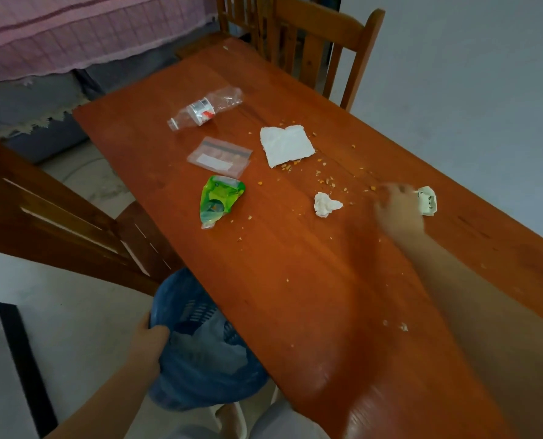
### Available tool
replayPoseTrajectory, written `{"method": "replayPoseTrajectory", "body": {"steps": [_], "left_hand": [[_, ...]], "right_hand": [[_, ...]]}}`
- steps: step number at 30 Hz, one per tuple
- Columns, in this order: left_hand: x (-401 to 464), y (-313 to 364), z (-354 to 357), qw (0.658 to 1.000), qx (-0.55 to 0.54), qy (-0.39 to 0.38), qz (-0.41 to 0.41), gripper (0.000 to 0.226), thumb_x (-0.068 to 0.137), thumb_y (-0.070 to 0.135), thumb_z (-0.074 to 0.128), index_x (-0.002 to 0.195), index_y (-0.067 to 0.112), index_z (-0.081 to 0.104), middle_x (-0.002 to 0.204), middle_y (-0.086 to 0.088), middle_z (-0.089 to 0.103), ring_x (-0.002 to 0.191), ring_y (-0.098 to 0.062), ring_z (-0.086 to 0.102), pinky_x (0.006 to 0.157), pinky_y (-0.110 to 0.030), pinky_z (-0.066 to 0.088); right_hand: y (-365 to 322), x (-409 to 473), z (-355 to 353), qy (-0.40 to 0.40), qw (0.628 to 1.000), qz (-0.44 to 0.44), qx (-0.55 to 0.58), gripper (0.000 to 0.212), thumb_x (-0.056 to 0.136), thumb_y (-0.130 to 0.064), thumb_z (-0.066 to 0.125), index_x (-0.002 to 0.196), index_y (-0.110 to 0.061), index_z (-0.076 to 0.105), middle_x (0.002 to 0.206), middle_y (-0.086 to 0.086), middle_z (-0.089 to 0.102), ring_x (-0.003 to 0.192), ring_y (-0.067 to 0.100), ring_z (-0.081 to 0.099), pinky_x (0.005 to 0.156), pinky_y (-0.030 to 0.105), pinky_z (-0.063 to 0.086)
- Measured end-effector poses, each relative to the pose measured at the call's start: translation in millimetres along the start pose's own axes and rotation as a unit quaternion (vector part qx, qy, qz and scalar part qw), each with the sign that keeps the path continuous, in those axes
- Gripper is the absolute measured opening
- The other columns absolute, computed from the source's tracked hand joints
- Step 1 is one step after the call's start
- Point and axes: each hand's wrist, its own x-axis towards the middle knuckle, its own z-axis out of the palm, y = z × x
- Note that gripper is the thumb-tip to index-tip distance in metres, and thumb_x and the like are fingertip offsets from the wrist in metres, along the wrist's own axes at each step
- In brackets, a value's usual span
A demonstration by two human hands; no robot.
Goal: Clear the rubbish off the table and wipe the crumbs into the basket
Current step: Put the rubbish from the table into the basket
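Blue slotted basket (197, 353), bag-lined, gripped by left hand (148, 343); right hand (398, 210) blurred, grip unclear.

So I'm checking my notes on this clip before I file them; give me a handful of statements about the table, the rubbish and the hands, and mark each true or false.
1. The left hand grips the rim of the blue basket, which sits below the table edge. True.
2. The plastic bottle stands upright. False: it lies on its side.
3. The right hand is next to a crumpled white scrap. True.
4. The green wrapper is already in the basket. False: it lies on the table.
5. Crumbs are scattered on the table. True.
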Motion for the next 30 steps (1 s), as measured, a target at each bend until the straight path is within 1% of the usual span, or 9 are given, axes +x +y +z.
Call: {"method": "replayPoseTrajectory", "body": {"steps": [2,4,8,11,14,18,22,28,30], "left_hand": [[-4,2,2,1.0,-0.005,0.009,0.0,0.058,0.08,-0.016,0.034,0.133,0.005,0.046,0.098,-0.019,0.059,0.089,-0.041,0.058,0.083,-0.052,0.051],[-6,4,5,1.0,-0.009,0.018,-0.003,0.059,0.081,-0.017,0.034,0.135,0.005,0.045,0.098,-0.018,0.058,0.088,-0.038,0.055,0.083,-0.049,0.05],[-6,5,7,0.999,-0.017,0.035,-0.016,0.063,0.081,-0.017,0.032,0.139,0.006,0.041,0.098,-0.017,0.056,0.084,-0.036,0.053,0.082,-0.046,0.048],[-8,7,7,0.999,-0.021,0.032,-0.015,0.062,0.082,-0.018,0.032,0.139,0.004,0.041,0.104,-0.019,0.054,0.071,-0.03,0.052,0.078,-0.044,0.047],[-9,9,5,0.999,-0.02,0.017,-0.021,0.062,0.082,-0.017,0.032,0.139,0.007,0.041,0.104,-0.019,0.055,0.075,-0.033,0.054,0.079,-0.045,0.049],[-8,13,-1,1.0,-0.011,-0.003,-0.01,0.06,0.083,-0.016,0.034,0.138,0.006,0.041,0.098,-0.017,0.058,0.076,-0.034,0.056,0.077,-0.044,0.049],[-9,15,-15,0.999,-0.029,-0.021,-0.001,0.06,0.083,-0.016,0.036,0.138,0.006,0.042,0.082,-0.012,0.057,0.072,-0.031,0.056,0.078,-0.043,0.05],[6,15,-50,1.0,-0.017,-0.021,-0.004,0.057,0.083,-0.013,0.038,0.137,0.007,0.043,0.103,-0.018,0.056,0.089,-0.037,0.055,0.083,-0.047,0.051],[14,15,-61,0.999,-0.025,-0.025,0.0,0.057,0.083,-0.013,0.039,0.136,0.006,0.044,0.096,-0.016,0.059,0.084,-0.037,0.057,0.079,-0.045,0.051]], "right_hand": [[28,22,0,-0.016,0.996,0.053,-0.074,0.05,0.09,-0.02,0.051,0.138,-0.017,0.036,0.151,0.02,0.021,0.136,0.04,0.025,0.104,0.056,0.034],[45,34,4,-0.065,0.99,0.084,-0.093,0.052,0.091,-0.023,0.052,0.139,-0.02,0.031,0.154,0.018,0.01,0.139,0.042,0.016,0.103,0.058,0.032],[54,35,17,-0.067,0.986,0.131,-0.081,0.034,0.092,-0.009,0.045,0.126,-0.006,0.044,0.143,0.021,0.023,0.122,0.046,0.035,0.091,0.055,0.044],[50,28,15,-0.057,0.988,0.138,-0.033,0.035,0.09,0.001,0.043,0.124,-0.006,0.045,0.135,0.023,0.029,0.11,0.045,0.046,0.089,0.052,0.048],[26,15,3,-0.013,0.993,0.109,0.053,0.034,0.087,0.002,0.048,0.119,-0.009,0.049,0.134,0.021,0.032,0.102,0.038,0.053,0.081,0.04,0.05],[-51,-40,1,0.003,0.986,-0.048,0.157,0.027,0.087,-0.006,0.052,0.113,-0.014,0.055,0.127,0.011,0.042,0.094,0.015,0.048,0.087,0.023,0.038],[-124,-137,49,-0.16,0.936,-0.241,0.199,0.025,0.087,-0.011,0.052,0.11,-0.019,0.057,0.113,0.002,0.048,0.094,0.01,0.05,0.078,0.01,0.038],[-180,-223,131,-0.436,0.855,-0.259,0.107,0.035,0.091,-0.026,0.052,0.125,-0.021,0.05,0.137,0.006,0.037,0.119,0.024,0.047,0.099,0.03,0.039],[-191,-208,132,-0.441,0.85,-0.276,0.086,0.038,0.09,-0.035,0.052,0.124,-0.019,0.054,0.133,0.008,0.045,0.118,0.024,0.048,0.101,0.036,0.04]]}}
